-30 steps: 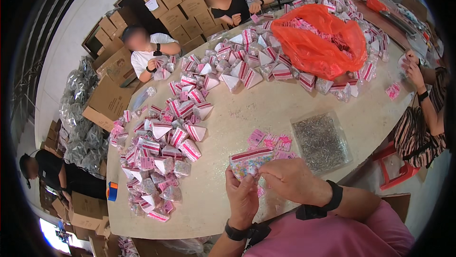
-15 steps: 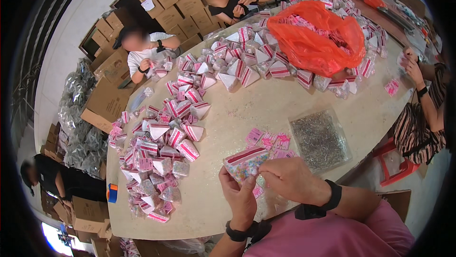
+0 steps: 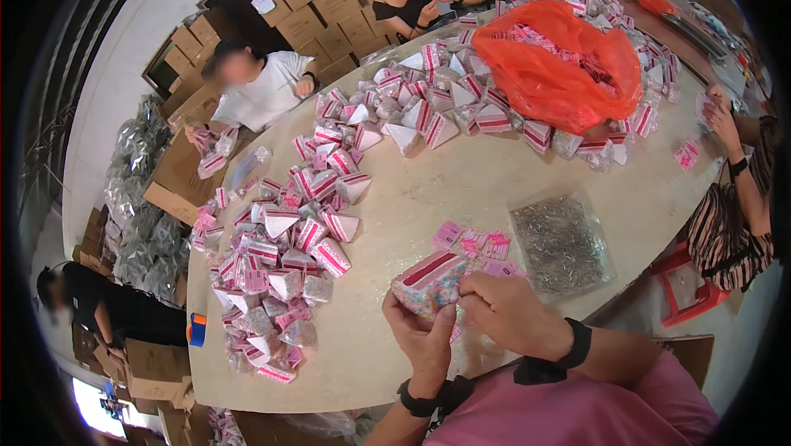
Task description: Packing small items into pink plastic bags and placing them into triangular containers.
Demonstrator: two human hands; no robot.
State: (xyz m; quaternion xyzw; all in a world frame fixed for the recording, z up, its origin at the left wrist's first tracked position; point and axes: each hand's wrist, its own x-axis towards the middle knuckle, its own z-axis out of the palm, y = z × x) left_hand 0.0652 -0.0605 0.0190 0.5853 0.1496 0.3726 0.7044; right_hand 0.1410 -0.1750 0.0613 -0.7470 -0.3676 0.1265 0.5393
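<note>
A small clear bag (image 3: 428, 291) of pastel beads, with a red-and-white striped band along its top, is held above the near part of the table. My left hand (image 3: 422, 345) grips it from below and the left, thumb across its front. At the bag's right edge, my right hand (image 3: 512, 314) is closed in a pinch. Whether its fingertips hold only the bag's edge or also something small is hidden. Just beyond my hands lie several pink printed cards (image 3: 496, 245).
Right of the cards sits a shallow clear tray (image 3: 609, 267) of small metal pieces. Finished-looking bead bags (image 3: 329, 256) heap along the table's left and far sides, with a red plastic bag (image 3: 568, 108) among them. Co-workers stand or sit around the table (image 3: 404, 199); cartons (image 3: 177, 178) stand at left.
The bead bag has turned slightly in my hands, showing more of its band. At the far left, the co-worker in white has moved bags from the table edge over to a carton.
</note>
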